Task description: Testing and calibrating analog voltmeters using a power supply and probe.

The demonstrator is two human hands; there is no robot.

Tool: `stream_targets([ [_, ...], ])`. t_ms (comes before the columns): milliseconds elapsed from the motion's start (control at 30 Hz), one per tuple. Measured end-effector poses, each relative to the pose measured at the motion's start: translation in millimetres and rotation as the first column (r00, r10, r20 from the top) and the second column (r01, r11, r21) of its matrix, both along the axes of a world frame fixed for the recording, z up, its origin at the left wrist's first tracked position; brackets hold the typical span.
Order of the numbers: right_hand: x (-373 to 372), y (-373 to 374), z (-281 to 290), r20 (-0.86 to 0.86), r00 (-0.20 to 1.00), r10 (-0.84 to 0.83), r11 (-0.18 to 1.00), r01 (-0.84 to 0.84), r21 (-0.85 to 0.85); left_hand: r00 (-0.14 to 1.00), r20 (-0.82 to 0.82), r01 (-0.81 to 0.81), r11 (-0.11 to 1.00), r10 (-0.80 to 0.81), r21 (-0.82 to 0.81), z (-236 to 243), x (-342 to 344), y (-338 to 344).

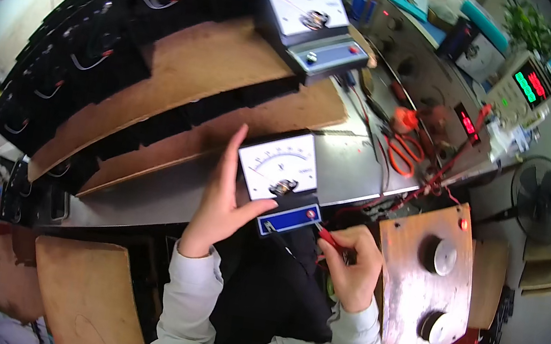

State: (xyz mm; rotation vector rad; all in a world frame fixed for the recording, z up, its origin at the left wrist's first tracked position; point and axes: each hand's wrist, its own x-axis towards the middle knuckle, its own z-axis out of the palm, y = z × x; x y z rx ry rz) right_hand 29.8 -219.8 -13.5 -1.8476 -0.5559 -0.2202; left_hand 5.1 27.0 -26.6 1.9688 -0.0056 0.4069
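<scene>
An analog meter (279, 162) with a white dial and blue terminal panel sits in front of me. My left hand (217, 213) holds its left side, fingers extended upward and thumb pressed near the lower edge of the dial. My right hand (353, 267) pinches a red test probe (328, 236), its tip at the red terminal (311, 214) on the panel's right. A dark lead (281, 244) runs from the left terminal. A second meter (306, 7) stands on a brown board beyond.
Rows of black meter housings (95, 48) line brown boards (200, 56) at left. Orange scissors (404, 155), wires and a power supply (521, 80) are on the steel bench (351, 183). A wooden box with knobs (415, 304) is at right, near a fan (541, 199).
</scene>
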Motion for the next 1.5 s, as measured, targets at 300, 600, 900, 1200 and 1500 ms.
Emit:
stream_targets([
  [300,15.8,10.9,-8.3,-0.072,0.997,-0.021,0.997,0.016,-0.071,1.000,0.012,0.026,0.969,-0.024,-0.248,1.8,10.5,-6.8],
  [600,8.4,19.3,15.3,-0.030,0.999,0.040,0.999,-0.040,-0.010,0.997,0.075,0.052,0.927,-0.026,-0.372,8.7,-9.4,-7.4],
  [900,-37.1,-25.5,-30.9,0.048,0.996,-0.070,0.986,0.076,-0.149,0.980,0.188,-0.149,0.886,0.072,0.438,27.5,-50.9,-121.1],
  [1200,-93.7,-290.1,-71.2,0.319,0.273,-0.908,0.058,0.834,-0.548,0.851,-0.201,0.509,0.856,-0.485,0.090,-11.3,-60.4,-186.3],
  [1500,-102.8,-326.6,-90.3,0.241,0.117,-0.963,-0.050,0.805,-0.591,0.790,-0.241,0.613,0.747,-0.564,0.257,20.7,-50.1,-193.4],
])
